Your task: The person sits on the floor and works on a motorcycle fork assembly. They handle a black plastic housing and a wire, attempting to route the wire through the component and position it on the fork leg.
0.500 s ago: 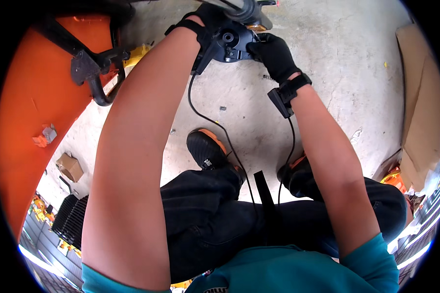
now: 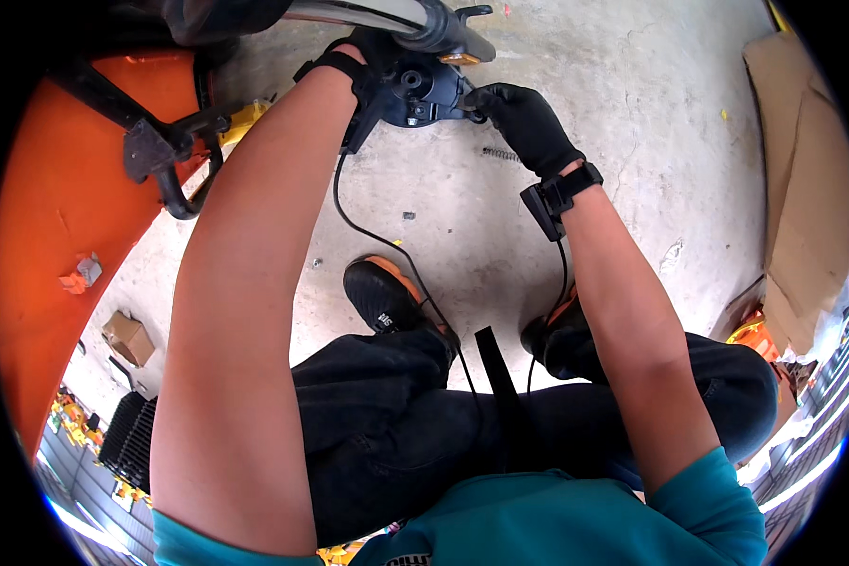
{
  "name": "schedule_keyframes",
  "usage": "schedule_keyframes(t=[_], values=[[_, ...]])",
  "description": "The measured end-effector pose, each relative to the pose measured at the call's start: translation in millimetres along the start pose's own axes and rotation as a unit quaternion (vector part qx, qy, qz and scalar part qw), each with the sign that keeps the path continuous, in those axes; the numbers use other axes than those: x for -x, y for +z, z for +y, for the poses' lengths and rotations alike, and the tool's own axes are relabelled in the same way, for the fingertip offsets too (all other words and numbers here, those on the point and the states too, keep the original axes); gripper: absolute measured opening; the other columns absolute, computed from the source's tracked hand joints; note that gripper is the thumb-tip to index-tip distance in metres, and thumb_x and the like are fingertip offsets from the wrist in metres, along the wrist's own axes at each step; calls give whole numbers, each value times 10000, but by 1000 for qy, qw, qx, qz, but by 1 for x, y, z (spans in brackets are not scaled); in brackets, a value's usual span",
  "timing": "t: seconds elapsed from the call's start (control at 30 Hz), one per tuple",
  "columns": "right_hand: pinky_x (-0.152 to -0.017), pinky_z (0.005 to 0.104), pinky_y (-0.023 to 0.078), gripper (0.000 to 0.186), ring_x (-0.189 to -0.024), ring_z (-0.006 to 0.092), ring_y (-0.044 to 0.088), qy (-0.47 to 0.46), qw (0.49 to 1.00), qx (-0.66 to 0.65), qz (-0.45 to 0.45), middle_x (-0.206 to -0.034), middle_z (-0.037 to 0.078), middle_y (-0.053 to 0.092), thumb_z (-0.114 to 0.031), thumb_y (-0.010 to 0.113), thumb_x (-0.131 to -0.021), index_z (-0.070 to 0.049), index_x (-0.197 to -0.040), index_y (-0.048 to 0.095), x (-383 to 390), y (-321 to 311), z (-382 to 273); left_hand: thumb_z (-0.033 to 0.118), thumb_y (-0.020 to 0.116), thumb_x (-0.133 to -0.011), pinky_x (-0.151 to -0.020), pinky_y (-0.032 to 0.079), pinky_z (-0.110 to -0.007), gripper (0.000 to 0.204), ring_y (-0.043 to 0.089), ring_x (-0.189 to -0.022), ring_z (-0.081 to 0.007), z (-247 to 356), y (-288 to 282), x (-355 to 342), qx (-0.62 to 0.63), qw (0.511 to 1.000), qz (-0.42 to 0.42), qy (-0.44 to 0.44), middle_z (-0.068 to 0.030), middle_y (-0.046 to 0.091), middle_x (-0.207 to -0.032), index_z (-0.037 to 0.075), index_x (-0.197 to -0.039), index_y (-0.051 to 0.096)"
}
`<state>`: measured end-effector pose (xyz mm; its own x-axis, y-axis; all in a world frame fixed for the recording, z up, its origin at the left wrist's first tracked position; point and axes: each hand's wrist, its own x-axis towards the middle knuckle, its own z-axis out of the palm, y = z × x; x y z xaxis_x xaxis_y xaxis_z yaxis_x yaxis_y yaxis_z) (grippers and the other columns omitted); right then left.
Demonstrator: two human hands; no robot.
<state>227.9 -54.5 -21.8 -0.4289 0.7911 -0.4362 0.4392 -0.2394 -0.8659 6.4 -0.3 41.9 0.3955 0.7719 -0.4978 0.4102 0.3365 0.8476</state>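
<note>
A round black metal brake plate (image 2: 412,83), with a hub hole in its middle and a small metal lever (image 2: 472,106) on its right edge, sits at the top centre. My left hand (image 2: 375,49), in a black glove, grips it from the far left side; most of those fingers are hidden. The fingers of my gloved right hand (image 2: 526,123) are pinched together at the lever. A coil spring (image 2: 501,153) lies on the concrete just below the right hand.
A vehicle's curved grey tube (image 2: 377,13) with an amber reflector passes above the plate. An orange panel (image 2: 75,217) with a black bracket (image 2: 160,156) stands at left. Cardboard (image 2: 802,160) is at right, a small box (image 2: 127,338) at lower left. Cables run from both wrists.
The whole view has shifted slightly, so most things sit further left. My right hand has turned and drawn back a little at the plate's edge, uncovering the lever and more of the spring.
</note>
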Motion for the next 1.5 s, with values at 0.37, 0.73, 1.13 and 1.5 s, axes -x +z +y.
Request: schedule_keyframes(t=[0.37,0.73,1.13,1.5], values=[[-673,287,509,214,-699,167,629,92,985,-102,108,-806,50,685,-225,599,-918,-40,-973,692,6,-21,13,364,715,-847,-769,480,-317,315,607,-801,-165,-48,-10,-17,-56,996,50,56,-39,688,-863,73,-968,713],[-780,450,512,269,-965,337,577,-22,894,437,96,-1023,141,583,-152,671,-792,-126,-1055,626,76,1,22,352,708,-849,-781,482,-323,312,612,-828,-179,-55,-8,-11,-68,994,70,50,-52,689,-887,67,-977,710],[-699,394,519,222,-851,283,633,-2,950,287,124,-915,128,638,-89,602,-846,-81,-1066,579,81,-4,40,338,700,-852,-793,484,-330,310,617,-856,-195,-56,-10,-11,-50,995,79,36,-66,690,-913,60,-987,707],[-656,339,527,155,-681,230,678,11,980,161,118,-783,121,694,-135,658,-856,-60,-992,666,74,-14,50,326,693,-854,-805,485,-336,307,622,-882,-209,-63,-1,-15,-57,993,88,62,-79,691,-936,53,-995,704]])
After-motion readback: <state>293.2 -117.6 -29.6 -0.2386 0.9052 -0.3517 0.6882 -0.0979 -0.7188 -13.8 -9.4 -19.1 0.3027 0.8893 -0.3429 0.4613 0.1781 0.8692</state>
